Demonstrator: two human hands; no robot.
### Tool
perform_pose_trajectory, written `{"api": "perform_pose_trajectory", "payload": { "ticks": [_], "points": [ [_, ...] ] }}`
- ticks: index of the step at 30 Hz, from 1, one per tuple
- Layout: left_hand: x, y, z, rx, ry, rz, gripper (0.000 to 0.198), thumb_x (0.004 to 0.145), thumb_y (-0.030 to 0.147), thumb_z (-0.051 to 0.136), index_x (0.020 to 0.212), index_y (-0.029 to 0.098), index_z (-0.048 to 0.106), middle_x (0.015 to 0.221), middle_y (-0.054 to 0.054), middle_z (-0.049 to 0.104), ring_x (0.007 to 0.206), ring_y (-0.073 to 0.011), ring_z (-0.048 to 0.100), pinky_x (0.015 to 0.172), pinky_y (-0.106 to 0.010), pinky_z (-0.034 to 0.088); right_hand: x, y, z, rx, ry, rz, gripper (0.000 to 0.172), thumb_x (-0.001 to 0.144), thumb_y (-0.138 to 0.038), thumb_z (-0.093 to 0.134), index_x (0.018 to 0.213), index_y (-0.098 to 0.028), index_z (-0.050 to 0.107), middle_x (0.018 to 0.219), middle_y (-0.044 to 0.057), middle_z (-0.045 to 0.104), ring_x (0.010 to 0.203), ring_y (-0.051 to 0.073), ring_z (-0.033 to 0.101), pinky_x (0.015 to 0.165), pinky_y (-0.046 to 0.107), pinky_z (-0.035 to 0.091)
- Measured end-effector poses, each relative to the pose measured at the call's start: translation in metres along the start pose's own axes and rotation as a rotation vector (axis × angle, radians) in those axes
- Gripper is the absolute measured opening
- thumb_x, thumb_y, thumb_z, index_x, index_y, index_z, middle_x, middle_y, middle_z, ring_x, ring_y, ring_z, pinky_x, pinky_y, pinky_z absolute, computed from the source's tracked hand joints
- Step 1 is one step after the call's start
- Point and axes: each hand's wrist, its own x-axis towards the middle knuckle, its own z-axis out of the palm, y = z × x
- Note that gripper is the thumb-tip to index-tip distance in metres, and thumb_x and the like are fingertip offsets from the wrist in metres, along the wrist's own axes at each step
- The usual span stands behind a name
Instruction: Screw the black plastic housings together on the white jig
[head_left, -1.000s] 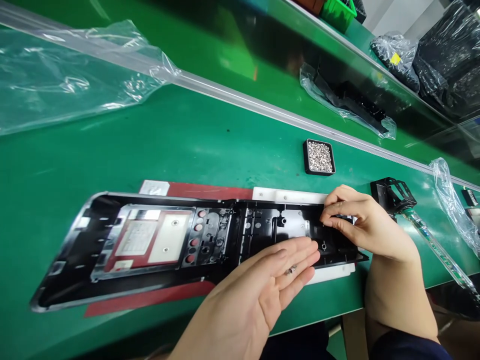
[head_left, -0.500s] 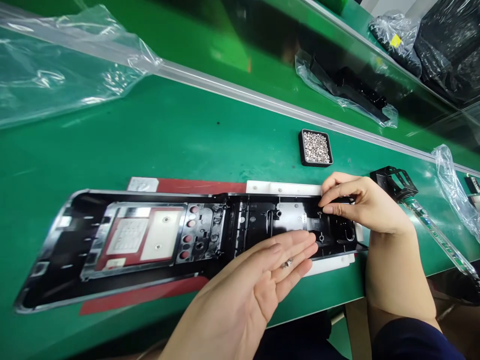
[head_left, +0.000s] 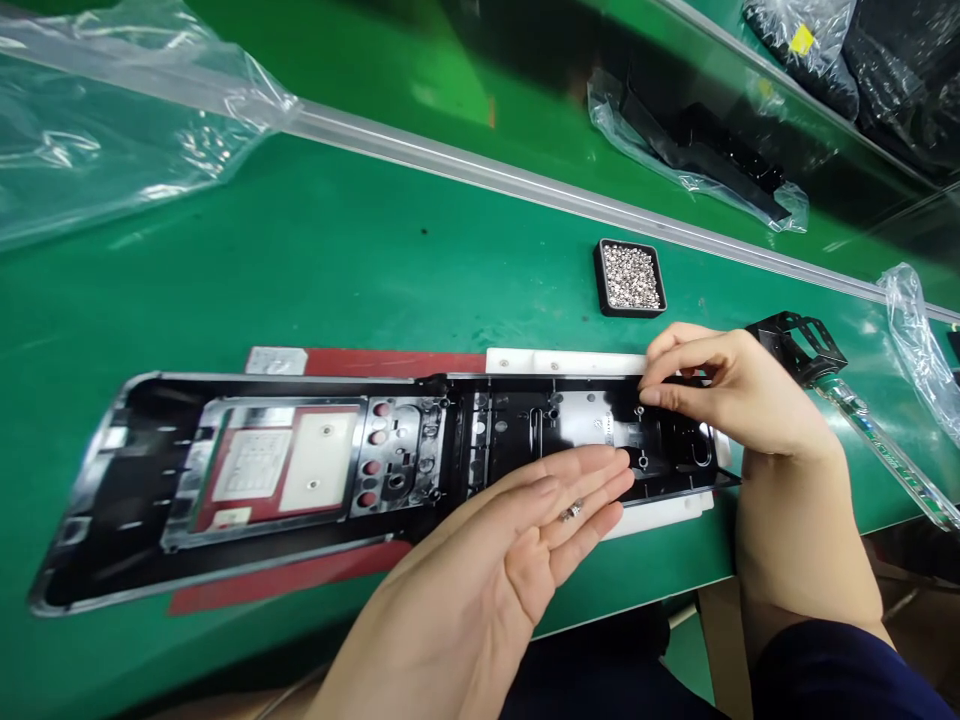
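My left hand (head_left: 517,540) lies palm up with its fingers stretched out, over the near edge of a long black plastic housing (head_left: 292,556). A few small silvery metal pieces (head_left: 572,511) rest on its fingers; they are too small to tell their exact kind. At the housing's right part, my right hand (head_left: 701,385) is closed in a pinch, thumb and index finger together just above a small round post (head_left: 639,411). Whatever is between these fingertips is hidden. The housing lies with its hollow inside facing up, showing ribs, posts and a rectangular opening at the left.
Under the housing are a red board (head_left: 375,362) and white blocks (head_left: 585,362). Behind it stands a small black box (head_left: 631,278) of silvery metal pieces. An electric screwdriver with a clear body (head_left: 889,450) and black bracket lies right. Plastic bags (head_left: 127,130) lie along the back.
The camera view has shifted slightly. My right fingertips remain at the same part of the housing, and the post below them now shows more plainly. The left hand stays palm up with the metal pieces.
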Motion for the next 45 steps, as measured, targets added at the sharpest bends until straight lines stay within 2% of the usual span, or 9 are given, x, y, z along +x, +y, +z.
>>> {"api": "perform_pose_trajectory", "payload": {
  "ticks": [4,8,13,16,24,30,35,38,45],
  "points": [
    [0.001,0.0,0.002,-0.007,-0.043,0.025,0.032,0.08,0.029,0.057,0.106,0.017,0.07,0.124,-0.009,0.065,0.126,-0.0269,0.051,0.105,-0.038,0.045,-0.011,-0.023,0.0,-0.007,0.056,-0.122,0.011,0.092,-0.012,0.066,0.085,-0.004,0.066,0.09,0.008,0.048,0.084,0.007,0.049,0.074,0.014,0.041],
    [0.001,0.0,0.006,-0.03,-0.095,0.065,0.032,0.083,0.034,0.055,0.103,0.015,0.071,0.118,-0.01,0.068,0.124,-0.0268,0.052,0.107,-0.04,0.042,-0.019,-0.041,0.024,0.001,-0.031,-0.22,0.006,0.093,-0.003,0.061,0.096,-0.004,0.067,0.094,0.007,0.047,0.086,0.006,0.05,0.076,0.014,0.044],
    [0.0,0.001,0.006,-0.042,-0.068,0.072,0.029,0.082,0.033,0.057,0.103,0.017,0.07,0.119,-0.009,0.067,0.124,-0.0279,0.05,0.107,-0.046,0.041,-0.018,-0.039,0.047,-0.055,-0.084,-0.278,0.012,0.098,-0.007,0.056,0.106,-0.004,0.065,0.101,0.008,0.047,0.093,0.007,0.049,0.082,0.016,0.045],
    [0.0,0.002,0.006,-0.047,-0.052,0.06,0.03,0.08,0.034,0.06,0.104,0.017,0.069,0.121,-0.009,0.066,0.126,-0.0287,0.049,0.106,-0.046,0.042,-0.017,-0.037,0.048,-0.132,-0.093,-0.271,0.016,0.101,-0.013,0.052,0.105,-0.004,0.064,0.102,0.008,0.046,0.093,0.008,0.047,0.082,0.018,0.044],
    [0.002,0.001,0.008,-0.066,-0.019,0.05,0.031,0.077,0.031,0.063,0.104,0.018,0.069,0.123,-0.008,0.065,0.127,-0.0284,0.049,0.105,-0.044,0.045,-0.02,-0.035,0.054,-0.186,-0.106,-0.256,0.02,0.099,-0.007,0.043,0.103,-0.006,0.063,0.099,0.007,0.046,0.091,0.009,0.045,0.078,0.019,0.038],
    [0.0,-0.002,0.0,-0.095,0.009,0.038,0.035,0.073,0.03,0.067,0.105,0.016,0.07,0.121,-0.01,0.067,0.126,-0.0288,0.051,0.107,-0.041,0.043,-0.02,-0.038,0.029,-0.218,-0.088,-0.235,0.02,0.1,-0.007,0.044,0.09,-0.002,0.061,0.096,0.008,0.046,0.089,0.008,0.045,0.078,0.019,0.037],
    [-0.001,0.0,-0.003,-0.101,0.03,0.022,0.038,0.077,0.024,0.059,0.113,0.014,0.066,0.131,-0.011,0.06,0.129,-0.0279,0.048,0.108,-0.04,0.041,-0.019,-0.025,0.003,-0.23,-0.204,-0.109,0.015,0.091,0.001,0.053,0.087,-0.005,0.066,0.09,0.005,0.047,0.087,0.008,0.042,0.079,0.02,0.034],
    [0.0,0.0,-0.002,-0.098,0.03,0.022,0.039,0.078,0.022,0.056,0.115,0.013,0.065,0.132,-0.012,0.059,0.13,-0.028,0.047,0.108,-0.041,0.041,-0.019,-0.02,0.004,-0.239,-0.237,-0.089,0.023,0.08,0.012,0.056,0.085,-0.007,0.067,0.088,0.003,0.047,0.087,0.008,0.041,0.079,0.02,0.031],
    [0.001,-0.002,0.001,-0.099,0.056,0.051,0.037,0.076,0.02,0.056,0.11,0.012,0.068,0.127,-0.014,0.062,0.124,-0.0281,0.053,0.1,-0.037,0.049,-0.016,-0.023,0.014,-0.268,-0.228,-0.041,0.029,0.073,0.016,0.062,0.083,-0.01,0.068,0.086,0.0,0.047,0.086,0.008,0.039,0.079,0.019,0.028]
  ]
}}
